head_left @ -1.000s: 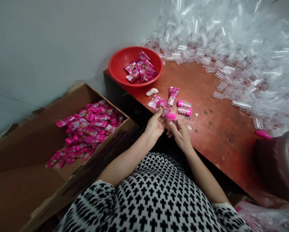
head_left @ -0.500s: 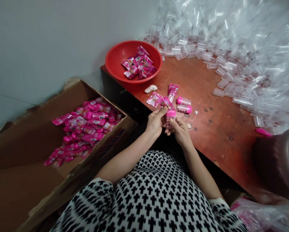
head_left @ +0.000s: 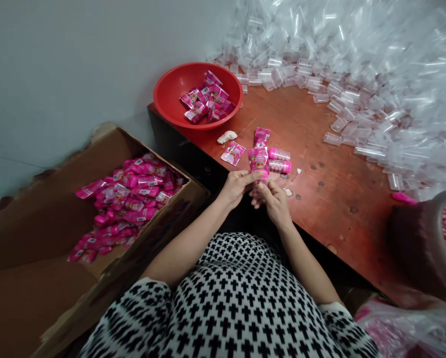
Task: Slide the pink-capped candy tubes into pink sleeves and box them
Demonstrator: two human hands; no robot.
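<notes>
A glossy pink printed wrapper (head_left: 258, 158) stands upright over the capped end of a small clear bottle of pink candies, just above the table's front edge. My left hand (head_left: 236, 188) is closed, pinching the wrapper's lower end at the bottle's cap. My right hand (head_left: 278, 203) is closed around the lower part of the bottle, and its fingers hide much of it. Just beyond lie two pink-capped candy bottles, a nearer one (head_left: 280, 166) and a farther one (head_left: 279, 153). A flat wrapper (head_left: 233, 153) and another wrapper (head_left: 262, 136) rest beside them.
A red basin (head_left: 163, 94) of wrappers sits at the table's back left corner, near a white lump (head_left: 226, 137). Wrapped bottles fill part of a cardboard box (head_left: 36, 219) on the left. Clear empty tubes (head_left: 342, 94) heap at the back right, and a bucket (head_left: 409, 243) holds pink candies.
The wrapper, earlier tilted beyond the pink cap in my left fingers, now stands straight and covers the cap. The view has shifted slightly to the right.
</notes>
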